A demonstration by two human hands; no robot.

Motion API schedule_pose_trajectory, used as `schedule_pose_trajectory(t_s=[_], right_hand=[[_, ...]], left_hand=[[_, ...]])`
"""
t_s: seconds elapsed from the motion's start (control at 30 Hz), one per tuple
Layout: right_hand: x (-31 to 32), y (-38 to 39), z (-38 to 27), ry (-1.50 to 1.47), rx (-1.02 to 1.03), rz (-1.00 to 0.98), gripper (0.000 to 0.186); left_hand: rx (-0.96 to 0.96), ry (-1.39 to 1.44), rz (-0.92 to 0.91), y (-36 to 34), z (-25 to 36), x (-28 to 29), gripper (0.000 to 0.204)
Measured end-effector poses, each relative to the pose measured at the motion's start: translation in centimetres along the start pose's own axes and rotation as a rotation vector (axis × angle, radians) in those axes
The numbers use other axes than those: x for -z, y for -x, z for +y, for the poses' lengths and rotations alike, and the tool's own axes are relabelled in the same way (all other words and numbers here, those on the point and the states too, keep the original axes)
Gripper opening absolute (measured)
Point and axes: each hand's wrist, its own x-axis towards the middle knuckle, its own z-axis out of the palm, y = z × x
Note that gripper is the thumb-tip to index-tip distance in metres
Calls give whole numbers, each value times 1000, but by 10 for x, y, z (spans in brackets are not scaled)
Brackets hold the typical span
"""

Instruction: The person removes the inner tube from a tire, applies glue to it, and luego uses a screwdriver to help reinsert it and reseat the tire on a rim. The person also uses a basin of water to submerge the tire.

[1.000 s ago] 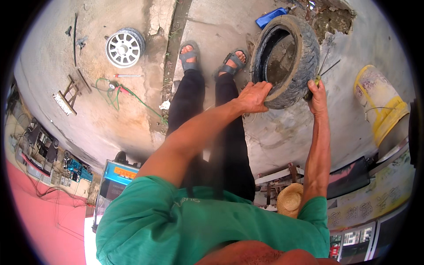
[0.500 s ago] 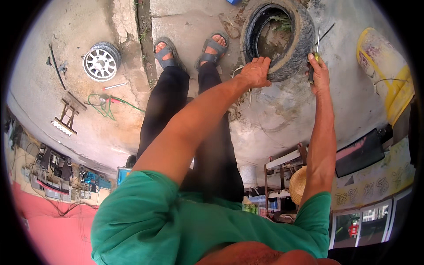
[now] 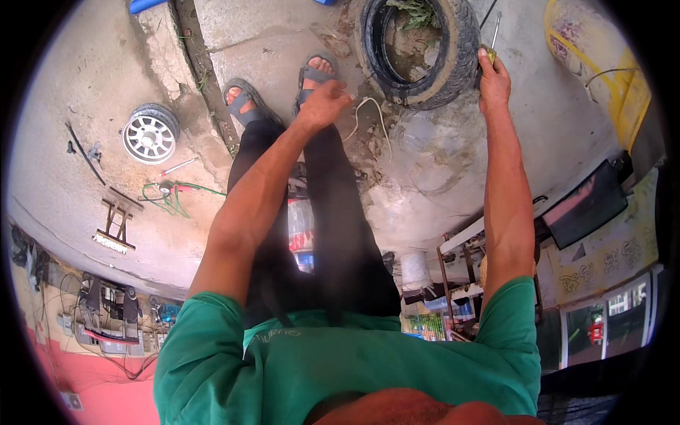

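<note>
A worn black tire [image 3: 465, 57], grey with dirt, lies on its side on the concrete, upper right of centre. Just right of its tread, my right hand [image 3: 494, 83] is closed round the yellowish handle of a screwdriver [image 3: 496, 30], whose metal shaft points away from me. My left hand [image 3: 324, 105] is off the tire, in front of my right sandal, with fingers loosely bent and apart and nothing visible in them. A pale cord [image 3: 383, 122] curls on the ground between that hand and the tire.
On the left lie a silver wheel rim [image 3: 149, 137], a red-and-white rod [image 3: 179, 166], a gauge with green hose [image 3: 170, 190] and a small folding stool [image 3: 117, 222]. A yellow-and-white sack [image 3: 602, 71] is at far right. A rack [image 3: 464, 265] stands near my right arm.
My left hand has let go of the tire and moved left, toward my feet. My right hand keeps hold of the screwdriver beside the tire. The whole view has shifted a little.
</note>
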Motion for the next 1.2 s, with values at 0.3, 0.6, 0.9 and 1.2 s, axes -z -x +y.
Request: schedule_pose_trajectory(t_s=[0.3, 0.6, 0.9, 1.2], right_hand=[[10, -9, 6, 43, -54, 91, 47], [21, -8, 20, 41, -94, 56, 45], [30, -26, 26, 352, -52, 124, 47], [-37, -68, -99, 909, 470, -100, 84]], left_hand=[[221, 79, 452, 80, -104, 199, 48], [433, 93, 446, 159, -146, 233, 49], [392, 188, 373, 175, -141, 218, 50], [421, 151, 393, 189, -134, 229, 43]])
